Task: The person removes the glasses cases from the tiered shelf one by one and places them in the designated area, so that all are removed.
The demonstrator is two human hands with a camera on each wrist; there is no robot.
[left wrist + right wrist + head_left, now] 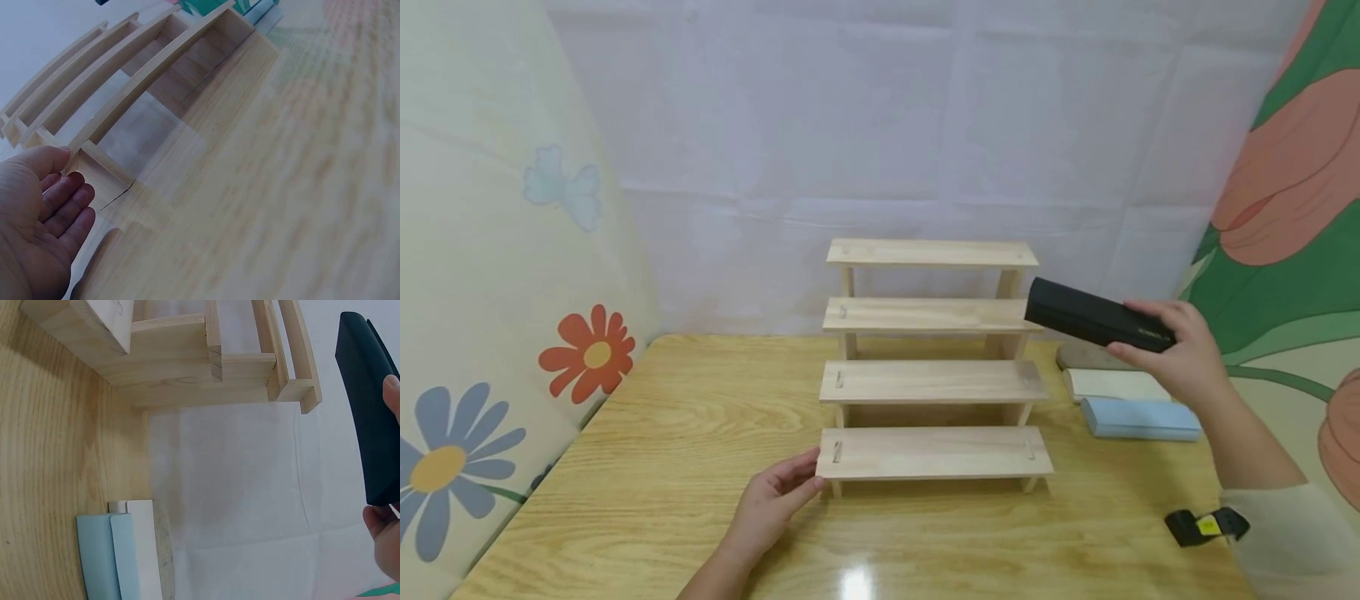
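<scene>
A four-step wooden display rack (pixel 932 454) stands on the table. My left hand (pixel 777 502) pinches the left end of its lowest step, thumb at the front corner; in the left wrist view, the other fingers of the hand (pixel 47 219) hang loosely below the board. Raised at the right, my right hand (pixel 1183 354) grips a black glasses case (pixel 1090 317) by one end, small lettering near the fingers. The case's free end is in front of the second step from the top, held in the air. In the right wrist view, the case (pixel 369 419) appears apart from the rack.
Right of the rack lie a light blue glasses case (pixel 1138 419), a white case (pixel 1112 384) and a grey-brown one (pixel 1090 358), side by side. A black strap with a yellow patch (pixel 1208 525) sits by the right sleeve. A white cloth (pixel 880 125) hangs behind.
</scene>
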